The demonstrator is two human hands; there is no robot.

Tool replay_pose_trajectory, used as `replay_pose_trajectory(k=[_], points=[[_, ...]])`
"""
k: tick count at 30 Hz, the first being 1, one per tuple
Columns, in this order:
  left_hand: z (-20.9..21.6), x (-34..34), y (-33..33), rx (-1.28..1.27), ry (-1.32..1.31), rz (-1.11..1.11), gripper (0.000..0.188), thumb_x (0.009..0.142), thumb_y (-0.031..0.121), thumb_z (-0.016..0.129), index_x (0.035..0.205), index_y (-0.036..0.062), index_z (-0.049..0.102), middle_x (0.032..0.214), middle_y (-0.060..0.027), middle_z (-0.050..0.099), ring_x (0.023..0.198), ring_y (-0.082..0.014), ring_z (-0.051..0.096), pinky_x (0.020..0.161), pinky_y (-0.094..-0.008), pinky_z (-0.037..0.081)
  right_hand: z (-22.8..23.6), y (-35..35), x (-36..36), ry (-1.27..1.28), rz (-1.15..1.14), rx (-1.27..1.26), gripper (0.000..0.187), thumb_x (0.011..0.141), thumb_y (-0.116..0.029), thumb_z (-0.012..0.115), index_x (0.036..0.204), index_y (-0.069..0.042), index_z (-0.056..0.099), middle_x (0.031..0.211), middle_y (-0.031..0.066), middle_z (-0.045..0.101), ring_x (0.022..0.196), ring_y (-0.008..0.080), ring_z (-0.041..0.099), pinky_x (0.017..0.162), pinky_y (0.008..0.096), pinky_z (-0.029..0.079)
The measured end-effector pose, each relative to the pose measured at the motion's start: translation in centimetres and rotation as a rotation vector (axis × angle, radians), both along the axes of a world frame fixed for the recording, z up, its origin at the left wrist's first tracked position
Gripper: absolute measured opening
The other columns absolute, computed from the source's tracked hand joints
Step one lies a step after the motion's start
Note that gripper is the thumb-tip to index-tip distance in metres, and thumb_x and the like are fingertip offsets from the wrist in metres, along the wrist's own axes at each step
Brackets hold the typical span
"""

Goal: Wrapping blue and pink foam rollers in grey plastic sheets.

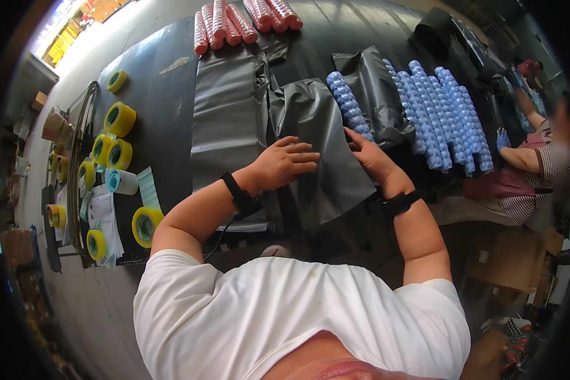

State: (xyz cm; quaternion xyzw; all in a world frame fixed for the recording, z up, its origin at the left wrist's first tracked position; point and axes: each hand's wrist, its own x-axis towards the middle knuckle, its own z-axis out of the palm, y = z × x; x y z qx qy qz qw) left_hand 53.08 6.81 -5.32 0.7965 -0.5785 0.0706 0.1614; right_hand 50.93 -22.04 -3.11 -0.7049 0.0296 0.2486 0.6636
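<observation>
The far fingers of the right hand [372, 161] are hidden behind its own palm, so I cannot tell whether its grip is closed on anything. A co-worker [525, 158] at the right is partly blurred. The grey bag [329, 158] lies on the desk [158, 126] between both hands, its right edge beside that grip, near a blue roll [348, 104]. The left hand [284, 164] is loosely spread over the bag's left side, holding nothing.

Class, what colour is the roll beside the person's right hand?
The roll by the right hand is blue, best seen in the head view.
</observation>
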Motion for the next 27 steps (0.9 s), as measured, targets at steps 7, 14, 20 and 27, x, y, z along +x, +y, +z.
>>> replay_pose_trajectory(k=[7,14,20,27], points=[[-2.6,-6.4,-0.4,-0.012,0.110,0.078,0.040,0.083,0.009,0.061,0.123,0.0146,0.061,0.142,-0.0034,0.053,0.138,-0.0248,0.042,0.115,-0.0466,0.030,-2.2,-1.8,-2.9,0.272,-0.104,0.557,0.061,0.094,-0.044,0.063,0.136,-0.002,0.048,0.100,0.0041,0.064,0.094,0.0150,0.063,0.080,0.0283,0.051],[0.3,-4.4,0.2,0.068,0.269,0.059,0.072,0.067,-0.001,0.061,0.137,0.0064,0.046,0.154,-0.0103,0.035,0.147,-0.0287,0.024,0.119,-0.0467,0.023,-3.8,-3.1,-6.5,0.038,0.057,-0.297,0.033,0.076,-0.009,0.072,0.104,0.005,0.061,0.095,0.0126,0.065,0.086,0.0219,0.062,0.075,0.0365,0.051],[-1.4,9.3,5.1,0.052,0.058,0.726,0.060,0.079,-0.003,0.053,0.138,0.0076,0.047,0.152,-0.0085,0.040,0.140,-0.0292,0.037,0.111,-0.0403,0.035,-1.4,-1.2,-7.5,0.064,0.033,-0.355,0.029,0.079,-0.008,0.071,0.104,0.005,0.061,0.096,0.0119,0.066,0.088,0.0206,0.062,0.078,0.0354,0.051],[-4.1,17.2,4.8,-0.062,0.329,0.636,0.045,0.078,0.003,0.057,0.122,0.0117,0.064,0.123,-0.0127,0.064,0.114,-0.0312,0.059,0.097,-0.0381,0.048,1.0,-0.4,-7.3,0.109,0.035,-0.455,0.027,0.083,-0.006,0.067,0.106,0.006,0.062,0.098,0.0099,0.067,0.090,0.0185,0.062,0.082,0.0333,0.051]])
